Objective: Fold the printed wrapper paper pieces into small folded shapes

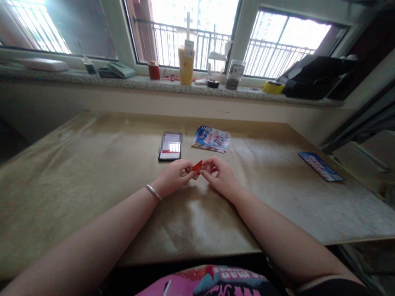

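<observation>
A small folded piece of red paper (197, 167) is pinched between my two hands, just above the middle of the table. My left hand (175, 174), with a silver bangle at the wrist, grips its left side between thumb and fingers. On the other side my right hand (220, 175) has its thumb and fingertips closed on the paper's right edge. Part of the paper is hidden by the fingers. A phone (171, 146) lies face up just beyond my left hand. Beyond the right hand rests a fanned pile of printed blue and red leaflets (212, 138).
Another blue leaflet stack (320, 167) lies at the table's right side. A brownish cover spreads over the table (87, 180). The windowsill (120, 82) holds a yellow drink cup (186, 66), a red container (153, 70), yellow tape (274, 87) and a black box (314, 77). Cardboard boxes (383, 155) stand at right.
</observation>
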### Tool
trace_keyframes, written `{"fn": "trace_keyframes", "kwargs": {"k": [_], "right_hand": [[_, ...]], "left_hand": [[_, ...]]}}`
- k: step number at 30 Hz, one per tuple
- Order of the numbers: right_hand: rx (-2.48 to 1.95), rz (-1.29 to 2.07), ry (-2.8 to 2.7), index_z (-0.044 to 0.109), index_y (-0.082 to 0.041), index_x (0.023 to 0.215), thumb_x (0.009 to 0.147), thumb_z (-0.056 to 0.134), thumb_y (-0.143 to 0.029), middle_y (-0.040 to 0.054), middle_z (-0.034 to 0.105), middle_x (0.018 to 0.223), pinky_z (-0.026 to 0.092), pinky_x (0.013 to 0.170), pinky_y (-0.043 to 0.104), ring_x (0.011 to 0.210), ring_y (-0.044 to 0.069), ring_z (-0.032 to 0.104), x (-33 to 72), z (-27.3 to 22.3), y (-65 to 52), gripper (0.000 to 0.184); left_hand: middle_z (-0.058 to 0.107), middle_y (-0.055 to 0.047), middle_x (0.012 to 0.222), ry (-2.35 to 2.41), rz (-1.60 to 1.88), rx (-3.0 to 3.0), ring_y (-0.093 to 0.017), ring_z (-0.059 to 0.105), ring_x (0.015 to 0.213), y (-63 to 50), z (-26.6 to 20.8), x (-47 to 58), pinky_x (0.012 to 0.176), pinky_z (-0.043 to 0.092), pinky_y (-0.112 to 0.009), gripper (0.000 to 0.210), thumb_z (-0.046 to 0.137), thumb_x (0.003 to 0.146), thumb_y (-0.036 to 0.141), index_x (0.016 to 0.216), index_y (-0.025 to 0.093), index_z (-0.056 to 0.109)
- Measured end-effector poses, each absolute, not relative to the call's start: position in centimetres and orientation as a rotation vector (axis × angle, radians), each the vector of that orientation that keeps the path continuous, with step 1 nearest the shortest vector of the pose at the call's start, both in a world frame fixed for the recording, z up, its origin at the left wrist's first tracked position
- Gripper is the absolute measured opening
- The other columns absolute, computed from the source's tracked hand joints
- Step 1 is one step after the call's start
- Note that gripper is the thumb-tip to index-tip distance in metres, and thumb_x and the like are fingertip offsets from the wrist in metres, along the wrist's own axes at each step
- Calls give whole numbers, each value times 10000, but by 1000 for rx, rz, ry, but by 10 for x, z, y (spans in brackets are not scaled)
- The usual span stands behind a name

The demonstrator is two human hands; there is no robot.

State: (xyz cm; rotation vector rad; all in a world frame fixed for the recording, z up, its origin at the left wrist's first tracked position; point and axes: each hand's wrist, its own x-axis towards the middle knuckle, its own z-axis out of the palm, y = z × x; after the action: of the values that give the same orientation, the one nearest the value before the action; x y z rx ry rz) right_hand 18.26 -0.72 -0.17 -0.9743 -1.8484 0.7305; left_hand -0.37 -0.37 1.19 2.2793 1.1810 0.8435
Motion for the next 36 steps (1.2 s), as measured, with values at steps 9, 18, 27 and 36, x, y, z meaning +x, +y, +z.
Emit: {"fn": "trace_keyframes", "kwargs": {"k": [9, 18, 27, 36], "right_hand": [[-1061, 797, -1737, 542, -193, 860, 764, 611, -303, -11, 600, 730, 443, 595, 247, 641, 112, 547, 183, -7, -2, 162], [-941, 978, -1735, 580, -190, 882, 794, 576, -357, 12, 616, 761, 437, 602, 251, 652, 116, 542, 183, -4, -4, 189], [-851, 1187, -1606, 588, -192, 859, 723, 666, -421, -21, 581, 664, 434, 567, 246, 568, 97, 498, 182, -5, -2, 278], [-805, 1383, -1492, 583, -190, 779, 649, 734, -417, -24, 614, 692, 441, 557, 227, 570, 81, 518, 183, 0, -1, 302]], "left_hand": [[623, -30, 769, 1161, 828, 2347, -154, 548, 716, -6, 13, -3, 673, 417, -262, 229, 515, 846, 336, 760, 176, 655], [662, -39, 802, 962, 839, 1936, -158, 606, 734, -2, 5, -4, 696, 478, -272, 271, 513, 839, 394, 829, 142, 609], [681, -43, 784, 937, 759, 1841, -157, 618, 733, 0, 8, -5, 715, 494, -278, 231, 562, 781, 360, 785, 135, 614], [672, -36, 768, 914, 710, 1876, -144, 597, 711, -1, 8, -7, 689, 469, -260, 254, 559, 788, 377, 774, 133, 625]]}}
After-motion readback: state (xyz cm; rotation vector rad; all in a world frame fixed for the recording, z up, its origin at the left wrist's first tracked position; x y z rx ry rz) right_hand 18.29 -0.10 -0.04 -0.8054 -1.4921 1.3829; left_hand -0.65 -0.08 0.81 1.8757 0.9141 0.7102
